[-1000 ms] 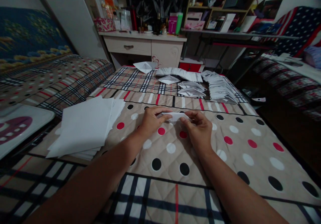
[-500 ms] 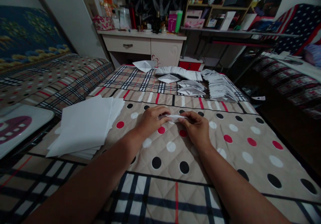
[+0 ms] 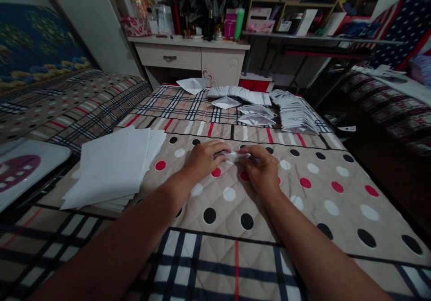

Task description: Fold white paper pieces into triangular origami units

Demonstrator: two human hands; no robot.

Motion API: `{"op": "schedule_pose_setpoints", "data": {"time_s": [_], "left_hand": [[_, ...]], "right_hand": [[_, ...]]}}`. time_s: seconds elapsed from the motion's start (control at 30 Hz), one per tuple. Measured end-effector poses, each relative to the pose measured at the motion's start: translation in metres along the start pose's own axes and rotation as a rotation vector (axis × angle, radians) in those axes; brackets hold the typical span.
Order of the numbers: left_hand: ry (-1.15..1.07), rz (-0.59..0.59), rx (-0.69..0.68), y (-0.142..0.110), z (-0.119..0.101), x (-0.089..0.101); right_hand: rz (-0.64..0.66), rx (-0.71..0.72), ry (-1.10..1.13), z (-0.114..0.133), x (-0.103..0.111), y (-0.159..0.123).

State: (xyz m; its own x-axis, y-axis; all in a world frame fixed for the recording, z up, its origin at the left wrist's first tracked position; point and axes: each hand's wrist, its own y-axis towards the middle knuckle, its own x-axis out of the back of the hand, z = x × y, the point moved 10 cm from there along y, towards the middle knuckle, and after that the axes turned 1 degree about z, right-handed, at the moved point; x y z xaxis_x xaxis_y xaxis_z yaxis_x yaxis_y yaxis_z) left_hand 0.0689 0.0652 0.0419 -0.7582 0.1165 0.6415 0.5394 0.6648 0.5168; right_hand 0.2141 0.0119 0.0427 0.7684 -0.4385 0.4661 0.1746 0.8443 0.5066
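Between my two hands, just above the dotted bedspread (image 3: 229, 215), is a small piece of folded white paper (image 3: 233, 157). My left hand (image 3: 206, 159) pinches its left end between thumb and fingers. At the other end my right hand (image 3: 261, 168) grips it the same way, closed on the edge. The fingers cover both ends, so only the middle of the fold shows. To the left lies a loose stack of white paper sheets (image 3: 111, 166). Farther back sit folded paper pieces (image 3: 257, 119) and a long overlapping row of them (image 3: 298, 112).
One wider folded paper (image 3: 192, 85) lies at the bed's far edge, near a white dresser (image 3: 168, 58) with bottles and boxes on top. A white board with a purple pattern (image 3: 30, 170) is at the left. A shelf desk (image 3: 313, 38) stands at the back right.
Both hands stay in nearly the same place on the folded paper. The paper has turned and looks narrower and more crumpled between the fingers. The right hand has shifted slightly left.
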Motion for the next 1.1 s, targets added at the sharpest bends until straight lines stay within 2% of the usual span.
{"op": "schedule_pose_setpoints", "data": {"time_s": [0.27,0.5,0.63,0.77,0.93,1.1], "left_hand": [[-0.033,0.013,0.029,0.001,0.004,-0.002],[-0.064,-0.036,0.048,0.003,0.007,0.000],[-0.065,-0.015,0.063,0.003,0.004,-0.001],[-0.067,-0.005,-0.001,0.003,-0.002,-0.002],[-0.014,-0.021,-0.086,0.002,-0.006,-0.002],[0.010,-0.035,-0.115,0.000,-0.008,-0.003]], "right_hand": [[0.008,0.048,-0.039,0.005,-0.002,-0.001],[0.009,0.066,-0.089,0.008,-0.002,-0.001],[0.034,0.079,-0.090,0.012,-0.005,-0.001],[0.088,0.100,-0.117,0.018,-0.011,-0.001],[0.074,0.151,-0.170,0.021,-0.012,-0.002],[0.074,0.199,-0.216,0.024,-0.014,-0.003]]}}
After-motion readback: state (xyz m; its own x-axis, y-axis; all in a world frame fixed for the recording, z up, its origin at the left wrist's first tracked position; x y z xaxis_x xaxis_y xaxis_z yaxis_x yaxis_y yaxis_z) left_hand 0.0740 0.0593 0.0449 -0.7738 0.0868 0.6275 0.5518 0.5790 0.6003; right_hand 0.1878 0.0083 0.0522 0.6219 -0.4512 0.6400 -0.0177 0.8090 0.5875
